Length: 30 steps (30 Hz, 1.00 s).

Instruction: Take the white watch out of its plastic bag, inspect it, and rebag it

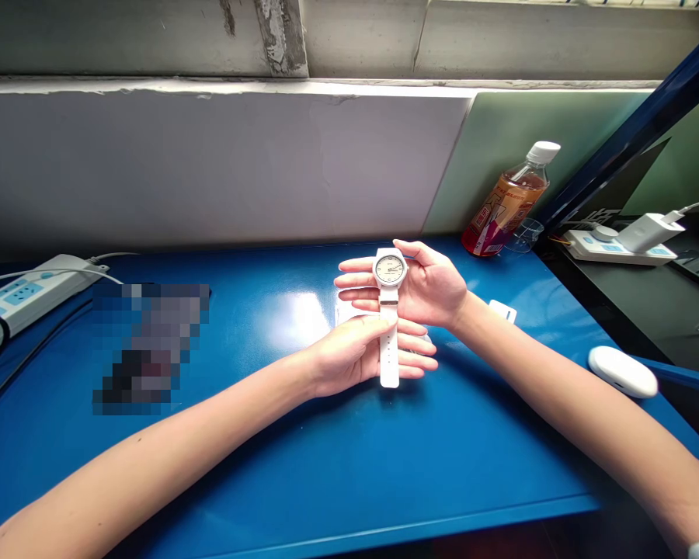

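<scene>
A white wristwatch (389, 310) with a round pale dial lies across both of my palms above the blue table (268, 450). My right hand (425, 287) is palm up with fingers stretched out, and the watch face rests on its fingers. My left hand (361, 353) is also palm up below it, with the thumb pressing the white strap against the fingers. The strap's lower end hangs past my left fingers.
A white power strip (29, 295) with cables sits at the left edge. A bottle of orange drink (509, 203) leans at the back right beside a small clear cup (524, 233). A white oval case (622, 371) lies at the right edge, a second power strip with a charger (623, 241) behind it.
</scene>
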Motion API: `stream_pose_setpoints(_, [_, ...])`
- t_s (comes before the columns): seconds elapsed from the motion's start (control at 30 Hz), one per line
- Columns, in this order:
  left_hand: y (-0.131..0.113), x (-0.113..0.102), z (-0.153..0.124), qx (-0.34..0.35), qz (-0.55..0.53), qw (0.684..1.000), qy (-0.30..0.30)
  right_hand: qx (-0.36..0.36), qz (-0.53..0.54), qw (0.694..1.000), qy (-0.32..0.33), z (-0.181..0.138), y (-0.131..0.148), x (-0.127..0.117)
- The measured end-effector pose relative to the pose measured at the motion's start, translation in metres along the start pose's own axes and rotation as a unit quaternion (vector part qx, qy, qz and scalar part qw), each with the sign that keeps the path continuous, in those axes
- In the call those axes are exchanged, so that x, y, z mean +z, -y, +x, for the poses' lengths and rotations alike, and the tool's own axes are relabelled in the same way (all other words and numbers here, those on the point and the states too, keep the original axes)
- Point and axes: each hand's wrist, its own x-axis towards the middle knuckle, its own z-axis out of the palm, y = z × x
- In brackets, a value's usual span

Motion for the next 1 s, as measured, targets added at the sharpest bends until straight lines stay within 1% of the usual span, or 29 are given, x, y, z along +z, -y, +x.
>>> stream_pose_setpoints(0.07, [0.001,0.003,0.001,0.012,0.01,1.0,-0.027,-0.019,0.002,1.0,0.001,0.0,0.0,-0.001])
stream_pose_setpoints(0.17, [0.001,0.007,0.002,0.036,0.02,0.998,-0.055,-0.044,0.008,0.999,-0.016,0.001,0.0,-0.002])
stream_pose_setpoints(0.27, [0.0,0.007,0.003,0.056,0.022,0.995,-0.08,-0.056,0.015,0.997,-0.054,0.001,0.0,-0.003])
stream_pose_setpoints(0.37, [0.001,0.005,0.004,0.078,0.024,0.992,-0.096,-0.086,0.012,0.99,-0.109,0.003,-0.001,-0.003])
stream_pose_setpoints(0.5, [0.004,0.004,0.005,0.089,0.047,0.992,-0.077,-0.117,0.006,0.977,-0.179,0.006,-0.004,-0.001])
stream_pose_setpoints(0.6, [0.005,0.005,0.004,0.075,0.055,0.994,-0.055,-0.132,0.01,0.966,-0.224,0.01,-0.006,0.001])
stream_pose_setpoints(0.67, [0.006,0.006,0.004,0.065,0.05,0.996,-0.04,-0.141,0.006,0.961,-0.239,0.011,-0.007,0.002])
stream_pose_setpoints(0.77, [0.007,0.007,0.004,0.062,0.041,0.997,-0.037,-0.13,-0.023,0.967,-0.219,0.011,-0.009,0.003])
stream_pose_setpoints(0.9, [0.007,0.006,0.005,0.106,0.038,0.991,-0.071,-0.068,-0.053,0.986,-0.142,0.007,-0.01,0.004])
stream_pose_setpoints(1.0, [0.007,0.004,0.005,0.112,0.053,0.989,-0.08,-0.061,-0.064,0.991,-0.098,0.005,-0.01,0.003])
